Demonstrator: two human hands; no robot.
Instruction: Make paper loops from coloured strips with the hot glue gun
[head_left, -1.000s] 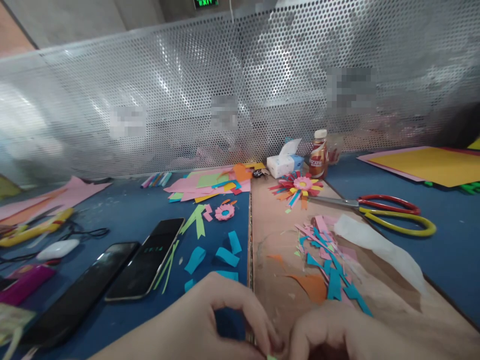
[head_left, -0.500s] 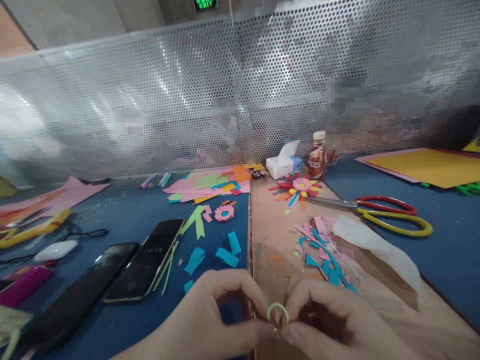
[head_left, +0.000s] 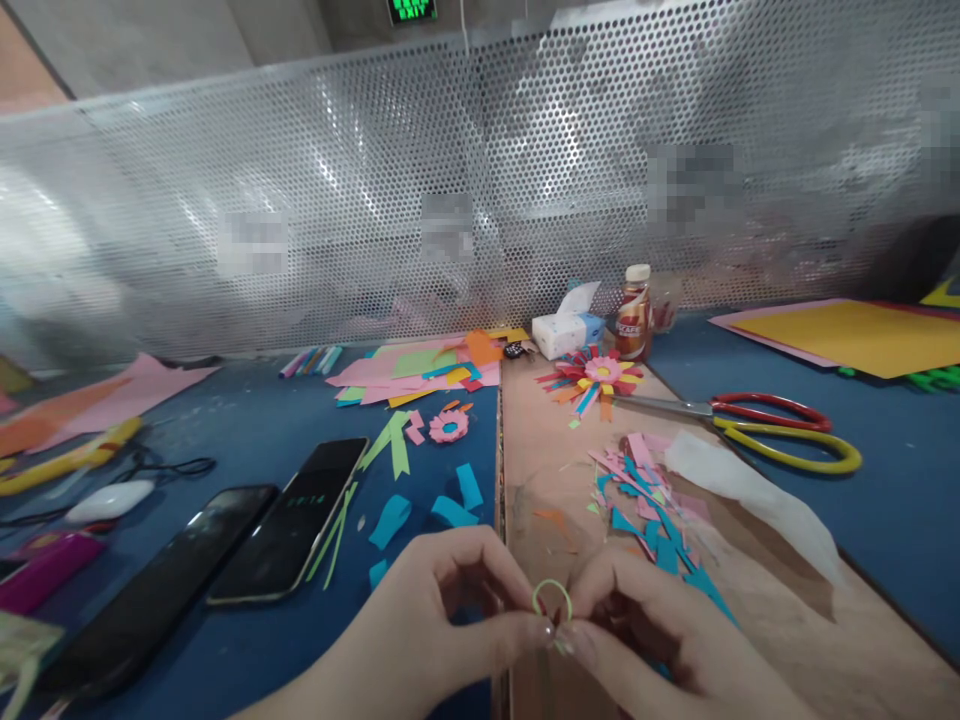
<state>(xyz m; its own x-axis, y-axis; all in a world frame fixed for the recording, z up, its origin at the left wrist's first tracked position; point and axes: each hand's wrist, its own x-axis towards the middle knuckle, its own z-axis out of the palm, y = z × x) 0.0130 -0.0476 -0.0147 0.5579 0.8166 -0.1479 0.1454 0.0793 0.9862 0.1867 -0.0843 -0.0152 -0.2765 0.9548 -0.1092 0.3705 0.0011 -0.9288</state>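
Note:
Between my fingertips is a thin light-green paper strip (head_left: 553,584), bent into a small loop standing upright. My left hand (head_left: 457,620) pinches its left end between thumb and index finger. From the other side my right hand (head_left: 652,625) pinches the right end, and the two thumbs nearly meet below the loop. Something dark red shows inside the loop, too small to make out. Blue paper strips (head_left: 391,521) lie just beyond my left hand. Paper scraps (head_left: 652,500) in blue and pink are scattered beyond my right hand, which partly covers them.
Large scissors (head_left: 772,425) with red and yellow handles lie at the right. Beyond are a paper flower (head_left: 604,372), a tissue pack (head_left: 568,334) and a bottle (head_left: 634,315). Two phones (head_left: 300,530) lie at the left. A pink paper rosette (head_left: 448,426) sits mid-table. A perforated metal panel (head_left: 375,200) stands behind.
Both hands have risen slightly, with the green loop moving up and a little left. The loop looks somewhat rounder and more open at its top. The other things have stayed put.

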